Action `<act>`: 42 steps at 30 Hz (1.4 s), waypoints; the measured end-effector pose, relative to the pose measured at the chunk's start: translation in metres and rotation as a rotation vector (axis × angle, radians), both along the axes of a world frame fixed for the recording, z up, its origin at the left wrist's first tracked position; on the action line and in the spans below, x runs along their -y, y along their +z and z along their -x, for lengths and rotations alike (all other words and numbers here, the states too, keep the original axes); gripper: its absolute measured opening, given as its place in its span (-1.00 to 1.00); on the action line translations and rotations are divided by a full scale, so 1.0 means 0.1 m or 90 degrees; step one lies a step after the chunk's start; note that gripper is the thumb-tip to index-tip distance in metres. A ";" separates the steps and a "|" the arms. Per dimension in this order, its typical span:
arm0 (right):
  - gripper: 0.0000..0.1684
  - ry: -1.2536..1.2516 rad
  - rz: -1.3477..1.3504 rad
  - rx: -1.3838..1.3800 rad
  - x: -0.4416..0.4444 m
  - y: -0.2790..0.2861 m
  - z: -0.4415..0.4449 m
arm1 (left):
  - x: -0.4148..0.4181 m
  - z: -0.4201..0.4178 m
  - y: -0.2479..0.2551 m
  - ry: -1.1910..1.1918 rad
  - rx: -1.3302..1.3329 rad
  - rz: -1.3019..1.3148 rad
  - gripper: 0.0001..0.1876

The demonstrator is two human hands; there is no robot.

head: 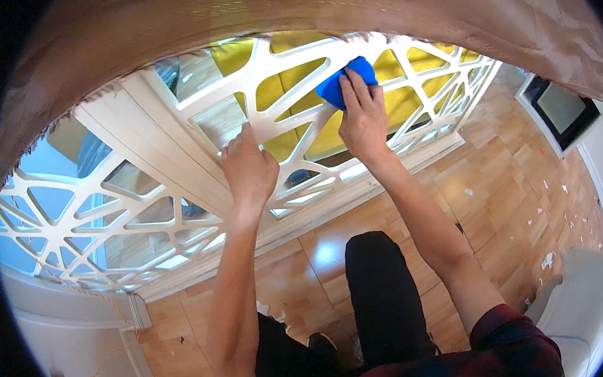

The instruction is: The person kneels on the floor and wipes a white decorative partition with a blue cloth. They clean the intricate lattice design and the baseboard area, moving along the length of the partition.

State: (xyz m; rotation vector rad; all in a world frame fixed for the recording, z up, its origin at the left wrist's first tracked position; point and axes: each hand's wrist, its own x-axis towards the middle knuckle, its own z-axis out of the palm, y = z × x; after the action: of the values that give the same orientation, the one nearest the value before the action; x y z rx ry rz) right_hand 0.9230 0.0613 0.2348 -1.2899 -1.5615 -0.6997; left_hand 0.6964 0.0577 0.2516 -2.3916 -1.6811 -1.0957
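Note:
A white openwork lattice screen (250, 81) with irregular cut-outs stands in front of me. My right hand (363, 114) holds a blue cloth (332, 88) with its fingers, pressed against the bars at the upper middle of the screen. Lower and to the left, my left hand (251, 166) is on the edge of the lattice, its fingers curled around a bar beside the wide cream post (170, 145). Its fingertips are partly hidden behind the bar. A second lattice panel (60, 223) is left of the post.
Yellow upholstery (318, 134) shows through the screen. Scraps of paper (547, 260) lie on the wood-look floor (495, 216) at right. A white rounded object (581, 294) stands at lower right. A twisted cord (92, 292) hangs at left. Brown fabric (287, 3) spans the top of the view.

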 end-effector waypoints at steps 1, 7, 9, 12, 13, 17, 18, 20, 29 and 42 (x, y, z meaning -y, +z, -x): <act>-0.41 -0.013 0.036 0.016 0.05 -0.01 0.10 | 0.00 0.04 0.01 0.005 -0.009 -0.005 -0.48; -0.48 0.178 0.241 -0.432 0.17 -0.12 1.01 | -0.01 0.09 -0.05 -0.003 -0.035 -0.011 -0.48; -0.54 0.131 0.314 -0.583 0.17 0.09 1.38 | -0.05 0.17 -0.07 -0.016 -0.057 -0.022 -0.48; -0.60 0.606 0.285 -1.269 0.25 0.23 1.00 | -0.05 0.18 -0.03 -0.057 -0.028 -0.012 -0.50; -0.60 0.679 0.270 -1.395 0.28 0.22 0.90 | -0.02 0.20 -0.05 -0.068 -0.019 -0.003 -0.50; -0.46 0.709 -0.099 -1.255 0.20 0.56 0.30 | -0.05 0.25 -0.08 -0.067 -0.046 -0.038 -0.52; -0.48 0.628 -0.071 -1.269 0.21 0.62 0.28 | -0.06 0.25 -0.12 -0.064 -0.053 -0.065 -0.51; -0.49 0.530 0.003 -1.230 0.11 0.66 0.33 | -0.07 0.26 -0.14 -0.064 -0.047 -0.075 -0.51; -0.58 0.065 0.126 -0.416 0.51 0.37 1.32 | -0.09 0.35 -0.21 -0.104 0.022 -0.089 -0.51; -0.58 0.154 0.085 -0.198 0.08 0.20 1.32 | -0.14 0.14 -0.38 -0.063 0.009 -0.161 -0.55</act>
State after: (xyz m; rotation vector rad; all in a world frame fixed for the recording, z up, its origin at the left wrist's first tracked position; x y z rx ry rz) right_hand 0.7908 0.0537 0.2551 -1.2133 -1.4921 -0.2320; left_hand 0.6820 0.0714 0.2138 -2.3305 -1.3470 -1.2561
